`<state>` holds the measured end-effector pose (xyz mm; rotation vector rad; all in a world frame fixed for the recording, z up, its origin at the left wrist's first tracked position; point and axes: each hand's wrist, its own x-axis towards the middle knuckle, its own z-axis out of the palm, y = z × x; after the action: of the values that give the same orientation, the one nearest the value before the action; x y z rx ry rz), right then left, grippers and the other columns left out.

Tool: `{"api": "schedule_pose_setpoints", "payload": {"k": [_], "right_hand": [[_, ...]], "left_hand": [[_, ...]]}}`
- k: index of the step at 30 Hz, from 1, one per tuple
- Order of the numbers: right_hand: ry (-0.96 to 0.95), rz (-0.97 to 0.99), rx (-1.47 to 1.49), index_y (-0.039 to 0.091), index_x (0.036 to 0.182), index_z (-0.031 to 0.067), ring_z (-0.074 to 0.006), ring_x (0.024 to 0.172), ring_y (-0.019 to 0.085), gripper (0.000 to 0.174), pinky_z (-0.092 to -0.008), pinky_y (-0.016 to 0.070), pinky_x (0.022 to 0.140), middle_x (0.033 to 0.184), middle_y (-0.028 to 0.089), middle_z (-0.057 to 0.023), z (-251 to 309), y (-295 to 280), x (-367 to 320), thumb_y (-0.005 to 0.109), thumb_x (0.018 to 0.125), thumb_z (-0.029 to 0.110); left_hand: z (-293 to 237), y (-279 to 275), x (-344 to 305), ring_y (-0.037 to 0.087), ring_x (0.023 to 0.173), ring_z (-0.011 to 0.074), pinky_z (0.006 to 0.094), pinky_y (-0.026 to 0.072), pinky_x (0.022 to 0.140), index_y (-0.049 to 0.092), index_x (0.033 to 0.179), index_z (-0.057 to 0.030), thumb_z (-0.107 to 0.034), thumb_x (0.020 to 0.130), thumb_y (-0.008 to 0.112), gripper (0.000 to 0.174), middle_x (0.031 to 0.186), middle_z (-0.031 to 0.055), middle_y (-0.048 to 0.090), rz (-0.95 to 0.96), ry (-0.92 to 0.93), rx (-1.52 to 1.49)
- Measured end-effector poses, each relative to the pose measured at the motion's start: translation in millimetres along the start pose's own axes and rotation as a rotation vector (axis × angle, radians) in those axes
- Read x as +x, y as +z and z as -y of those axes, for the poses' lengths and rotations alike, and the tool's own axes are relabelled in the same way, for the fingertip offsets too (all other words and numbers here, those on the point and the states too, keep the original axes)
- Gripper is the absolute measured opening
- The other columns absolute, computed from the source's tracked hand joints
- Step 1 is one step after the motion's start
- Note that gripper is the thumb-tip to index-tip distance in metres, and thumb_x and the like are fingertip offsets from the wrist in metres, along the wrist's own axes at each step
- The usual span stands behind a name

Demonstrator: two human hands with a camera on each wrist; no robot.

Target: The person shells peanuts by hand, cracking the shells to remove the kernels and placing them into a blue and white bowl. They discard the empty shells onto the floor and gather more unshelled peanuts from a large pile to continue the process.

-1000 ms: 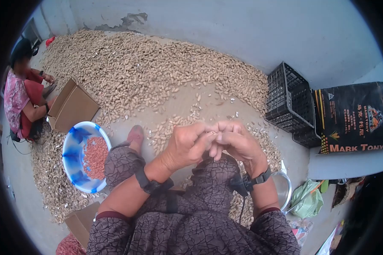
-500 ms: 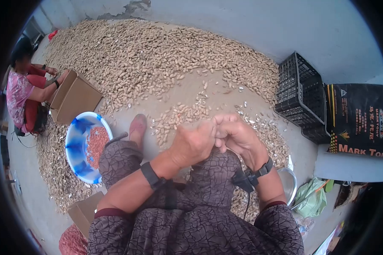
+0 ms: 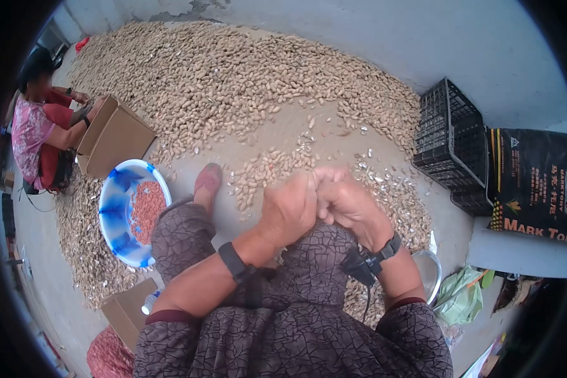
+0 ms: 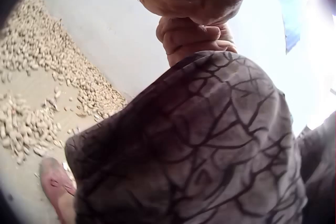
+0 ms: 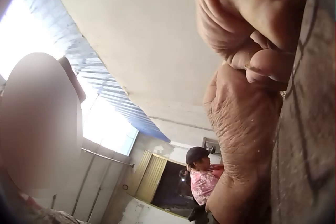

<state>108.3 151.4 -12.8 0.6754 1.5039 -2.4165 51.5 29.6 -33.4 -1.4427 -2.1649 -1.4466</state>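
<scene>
Both hands meet above the wearer's patterned knee (image 3: 318, 258), fingers curled in against each other. My left hand (image 3: 288, 211) pinches with thumb and fingers, its back towards the head camera. Opposite it, my right hand (image 3: 353, 205) has its fingertips bent in to the same spot. Between them is a peanut, now hidden by the fingers. In the right wrist view the left hand (image 5: 241, 124) is below and the right hand (image 5: 252, 8) above, fingertips together. Unshelled peanuts (image 3: 274, 167) lie in a small heap on the floor just beyond the hands.
A large peanut pile (image 3: 233, 82) runs along the wall. On the left, a blue-and-white basin (image 3: 110, 217) holds shelled peanuts; a person (image 3: 31, 126) sits by a cardboard box (image 3: 116, 138). Black crates (image 3: 450, 138), a black printed bag (image 3: 535, 183) and a metal bowl (image 3: 431, 277) are right.
The hands stay together over the knee, and the fingers have closed in over the pale peanut glimpsed earlier. The head view has shifted slightly. The other person's arm has reached into the box.
</scene>
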Motion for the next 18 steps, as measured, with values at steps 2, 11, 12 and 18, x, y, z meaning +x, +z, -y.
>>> {"api": "schedule_pose_setpoints", "payload": {"k": [2, 11, 12, 18], "right_hand": [[0.002, -0.012, 0.019, 0.053, 0.071, -0.0018, -0.0084, 0.039, 0.045, 0.011, -0.0189, 0.0355, 0.032, 0.056, 0.051, -0.0053, -1.6, 3.3, 0.3, 0.046, 0.063, -0.004], [-0.092, 0.084, 0.267, 0.053, 0.085, -0.0034, -0.0108, 0.049, 0.055, 0.012, -0.0209, 0.0482, 0.044, 0.068, 0.058, -0.0082, -1.2, 2.4, -14.6, 0.048, 0.075, 0.0], [-0.108, 0.098, 0.282, 0.053, 0.086, -0.0035, -0.01, 0.049, 0.055, 0.012, -0.0203, 0.0474, 0.043, 0.068, 0.058, -0.008, -1.7, 1.4, -16.0, 0.05, 0.078, 0.004], [-0.208, -0.066, 0.175, 0.054, 0.091, -0.0036, -0.0055, 0.048, 0.052, 0.016, -0.0159, 0.0415, 0.04, 0.07, 0.06, -0.0065, -5.5, 7.2, -17.0, 0.054, 0.082, 0.01]], "left_hand": [[3.1, 2.9, 1.5, 0.048, 0.043, 0.0249, 0.0338, 0.037, 0.04, 0.047, 0.071, -0.0019, -0.003, 0.08, 0.045, 0.01, 0.052, 0.0119, 0.043, -0.044, -0.209, -0.064], [1.8, 0.1, 9.9, 0.041, 0.047, 0.0042, 0.0187, 0.0318, 0.041, 0.05, 0.077, -0.0034, -0.018, 0.091, 0.037, 0.023, 0.06, -0.0025, 0.047, 0.044, -0.838, -1.083], [3.2, 1.0, 8.8, 0.041, 0.047, 0.0042, 0.0187, 0.0318, 0.041, 0.05, 0.077, -0.0034, -0.018, 0.091, 0.037, 0.023, 0.06, -0.0025, 0.047, 0.041, -0.837, -1.086], [4.6, 0.3, 9.2, 0.038, 0.046, 0.0028, 0.0168, 0.0306, 0.041, 0.05, 0.079, -0.0033, -0.015, 0.089, 0.038, 0.02, 0.059, -0.0015, 0.045, 0.056, -0.94, -1.345]]}}
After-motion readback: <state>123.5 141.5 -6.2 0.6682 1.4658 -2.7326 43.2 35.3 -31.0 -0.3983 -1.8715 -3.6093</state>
